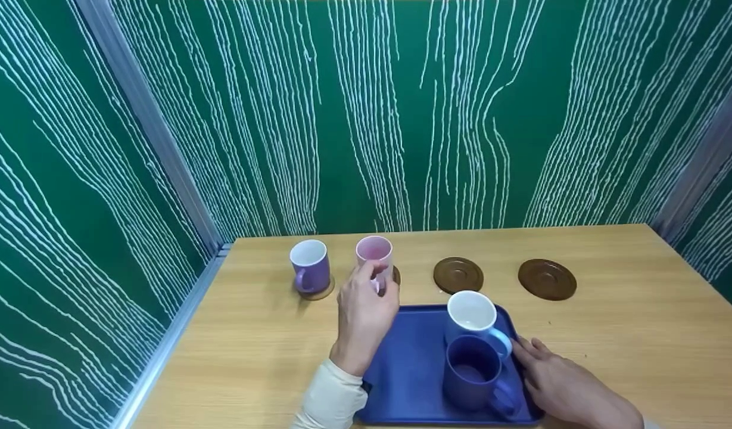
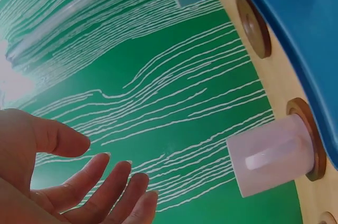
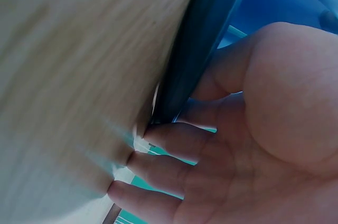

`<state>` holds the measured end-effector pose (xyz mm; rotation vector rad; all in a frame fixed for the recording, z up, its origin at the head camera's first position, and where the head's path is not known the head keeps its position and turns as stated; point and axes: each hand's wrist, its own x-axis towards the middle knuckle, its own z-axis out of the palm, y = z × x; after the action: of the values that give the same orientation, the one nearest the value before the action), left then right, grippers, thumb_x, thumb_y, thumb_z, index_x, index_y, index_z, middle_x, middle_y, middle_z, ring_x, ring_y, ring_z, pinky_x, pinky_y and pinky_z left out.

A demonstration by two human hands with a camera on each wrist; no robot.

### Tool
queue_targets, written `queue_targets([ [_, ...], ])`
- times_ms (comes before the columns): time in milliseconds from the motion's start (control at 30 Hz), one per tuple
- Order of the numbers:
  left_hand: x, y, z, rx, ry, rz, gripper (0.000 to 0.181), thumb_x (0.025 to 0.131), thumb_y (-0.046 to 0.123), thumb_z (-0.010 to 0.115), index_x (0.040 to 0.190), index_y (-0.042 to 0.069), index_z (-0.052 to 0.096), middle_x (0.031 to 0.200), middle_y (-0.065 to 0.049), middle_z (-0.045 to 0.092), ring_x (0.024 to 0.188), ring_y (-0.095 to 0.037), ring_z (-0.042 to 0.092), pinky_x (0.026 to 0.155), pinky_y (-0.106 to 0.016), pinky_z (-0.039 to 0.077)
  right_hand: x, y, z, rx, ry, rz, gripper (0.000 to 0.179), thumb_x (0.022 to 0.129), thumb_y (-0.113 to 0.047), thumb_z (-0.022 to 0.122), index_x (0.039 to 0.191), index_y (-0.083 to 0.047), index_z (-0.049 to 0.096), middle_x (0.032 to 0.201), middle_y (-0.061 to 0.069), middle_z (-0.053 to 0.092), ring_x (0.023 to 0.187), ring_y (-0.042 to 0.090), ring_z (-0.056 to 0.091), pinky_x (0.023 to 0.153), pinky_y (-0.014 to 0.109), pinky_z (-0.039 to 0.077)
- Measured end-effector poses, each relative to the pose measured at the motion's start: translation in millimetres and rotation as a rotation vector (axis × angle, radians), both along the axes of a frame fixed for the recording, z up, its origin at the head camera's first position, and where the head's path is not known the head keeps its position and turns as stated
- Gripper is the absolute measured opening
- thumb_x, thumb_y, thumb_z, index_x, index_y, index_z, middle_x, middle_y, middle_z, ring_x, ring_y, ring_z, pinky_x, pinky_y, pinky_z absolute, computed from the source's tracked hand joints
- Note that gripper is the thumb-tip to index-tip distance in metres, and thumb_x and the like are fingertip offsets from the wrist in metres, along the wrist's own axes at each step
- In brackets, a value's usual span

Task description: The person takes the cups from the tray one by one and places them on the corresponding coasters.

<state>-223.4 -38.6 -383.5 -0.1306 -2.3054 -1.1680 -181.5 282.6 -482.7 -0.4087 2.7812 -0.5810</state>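
A pink mug (image 1: 374, 249) stands upright on a brown coaster (image 2: 318, 150) at the back of the table. My left hand (image 1: 366, 316) overlaps its handle side in the head view; the left wrist view shows the fingers (image 2: 113, 182) loosely bent, apart from the mug and holding nothing. My right hand (image 1: 571, 381) lies along the right edge of a blue tray (image 1: 407, 369), fingers fairly straight and fingertips down at the tabletop. On the tray's right side stand a light blue mug (image 1: 458, 326) with a white inside and a dark blue mug (image 1: 466, 387).
A purple mug (image 1: 313, 271) sits on a coaster (image 1: 318, 293) at the back left. Two dark brown coasters (image 1: 458, 275) lie farther right behind the tray. Green panels (image 1: 354, 89) with white wavy lines rise behind the wooden table (image 1: 240, 357) and at its sides.
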Motion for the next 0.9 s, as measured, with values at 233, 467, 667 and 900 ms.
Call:
queue_targets([
  [233, 9.0, -6.4, -16.2, -0.084, -0.012, -0.029, 0.019, 0.088, 0.01, 0.072, 0.107, 0.01, 0.075, 0.104, -0.008, 0.074, 0.093, -0.023, 0.068, 0.082, -0.043, 0.058, 0.4, 0, 0.1, -0.012, -0.043, -0.006, 0.064, 0.11, -0.046, 0.042, 0.161, -0.008, 0.035, 0.162, 0.024, 0.038, 0.148, 0.055, 0.029, 0.109, 0.072, 0.036],
  [467, 15.2, -16.4, -33.7, -0.183, -0.067, -0.008, 0.03, 0.09, 0.015, 0.072, 0.119, 0.008, 0.072, 0.113, -0.009, 0.073, 0.101, -0.026, 0.067, 0.09, -0.045, 0.057, -0.2, 0, 1.0, -0.008, -0.058, -0.025, 0.064, 0.11, -0.047, 0.04, 0.161, -0.009, 0.036, 0.162, 0.025, 0.037, 0.149, 0.055, 0.028, 0.109, 0.073, 0.035],
  [667, 17.5, -25.7, -47.4, -0.247, -0.112, -0.009, 0.034, 0.089, 0.015, 0.071, 0.122, 0.005, 0.071, 0.118, -0.011, 0.071, 0.106, -0.031, 0.067, 0.093, -0.047, 0.056, -1.0, 0, 1.2, -0.004, -0.061, -0.029, 0.062, 0.11, -0.043, 0.043, 0.161, -0.008, 0.037, 0.162, 0.027, 0.036, 0.148, 0.055, 0.028, 0.109, 0.073, 0.035],
  [900, 20.6, -38.2, -61.5, -0.309, -0.113, -0.001, 0.032, 0.088, 0.011, 0.07, 0.118, 0.004, 0.072, 0.115, -0.014, 0.072, 0.104, -0.034, 0.068, 0.092, -0.048, 0.056, 2.0, 0, -0.3, -0.006, -0.013, 0.004, 0.065, 0.109, -0.045, 0.046, 0.16, -0.006, 0.037, 0.16, 0.028, 0.039, 0.146, 0.056, 0.032, 0.106, 0.071, 0.04],
])
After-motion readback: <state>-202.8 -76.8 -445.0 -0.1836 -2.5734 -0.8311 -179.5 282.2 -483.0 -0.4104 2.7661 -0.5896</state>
